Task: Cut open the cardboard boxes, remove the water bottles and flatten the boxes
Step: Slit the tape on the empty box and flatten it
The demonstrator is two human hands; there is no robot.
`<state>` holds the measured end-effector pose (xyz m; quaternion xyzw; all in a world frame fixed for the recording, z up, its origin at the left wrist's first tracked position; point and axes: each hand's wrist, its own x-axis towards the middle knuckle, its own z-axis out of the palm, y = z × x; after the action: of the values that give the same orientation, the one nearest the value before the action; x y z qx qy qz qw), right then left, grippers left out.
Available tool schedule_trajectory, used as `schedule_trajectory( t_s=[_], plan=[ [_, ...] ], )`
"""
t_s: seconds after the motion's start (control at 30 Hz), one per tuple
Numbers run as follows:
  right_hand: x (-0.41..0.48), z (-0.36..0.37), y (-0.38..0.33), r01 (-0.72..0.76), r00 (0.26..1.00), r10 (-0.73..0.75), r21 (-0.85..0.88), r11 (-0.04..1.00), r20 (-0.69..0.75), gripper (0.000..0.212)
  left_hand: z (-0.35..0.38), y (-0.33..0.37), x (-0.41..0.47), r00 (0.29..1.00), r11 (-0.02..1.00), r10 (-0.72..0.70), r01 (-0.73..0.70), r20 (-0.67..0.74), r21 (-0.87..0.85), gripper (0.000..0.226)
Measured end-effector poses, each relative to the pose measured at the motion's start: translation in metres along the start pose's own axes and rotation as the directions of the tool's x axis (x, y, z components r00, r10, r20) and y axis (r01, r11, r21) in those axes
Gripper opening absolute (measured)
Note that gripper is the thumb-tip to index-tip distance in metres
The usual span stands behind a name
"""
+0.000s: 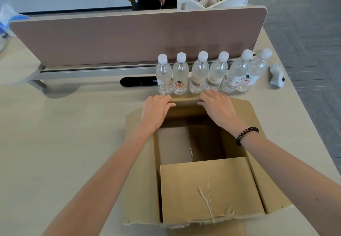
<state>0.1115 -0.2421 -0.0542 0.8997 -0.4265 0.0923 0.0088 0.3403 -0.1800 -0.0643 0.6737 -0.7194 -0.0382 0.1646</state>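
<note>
Box [212,189] empty, open on desk [73,143]. Six bottles [201,73] lined up just beyond, by divider [129,36]. My left hand [156,106], right hand [215,104] both grip far flap [186,98], fingers curled over edge. Step, I judge: flattening. Next: push flap outward, collapse walls.

Left hand [156,108] and right hand [217,106] are bare; the right wrist carries a black spiral-coil plastic band [247,136] — bracelet-style.

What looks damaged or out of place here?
The near flap of the cardboard box is torn: ragged bottom edge, paper strip peeling off. The six water bottles stand upright, nothing spilled.
</note>
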Motion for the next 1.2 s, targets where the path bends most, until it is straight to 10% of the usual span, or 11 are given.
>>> schedule_trajectory(
  t_s=[0.17,0.47,0.73,1.2],
  plan=[
    [-0.004,-0.024,0.0,-0.188,0.98,0.168,0.218,0.958,0.106,0.034,-0.006,0.001,-0.007,0.999,0.999,-0.03,0.03,-0.012,-0.011,0.033],
    [-0.055,-0.042,-0.006,-0.087,0.995,0.067,0.33,0.94,0.072,0.025,-0.021,0.021,-0.054,0.999,0.997,0.02,-0.016,0.045,-0.08,0.043],
    [-0.119,-0.055,-0.023,-0.151,0.883,-0.113,0.504,0.85,0.455,0.013,-0.032,0.068,-0.127,0.973,0.972,-0.107,0.145,0.203,-0.184,0.028],
    [-0.181,-0.153,-0.042,-0.162,0.945,-0.131,0.776,0.609,0.3,0.011,-0.144,0.127,-0.195,0.933,0.797,-0.153,0.311,0.325,-0.518,0.034]
  ],
)
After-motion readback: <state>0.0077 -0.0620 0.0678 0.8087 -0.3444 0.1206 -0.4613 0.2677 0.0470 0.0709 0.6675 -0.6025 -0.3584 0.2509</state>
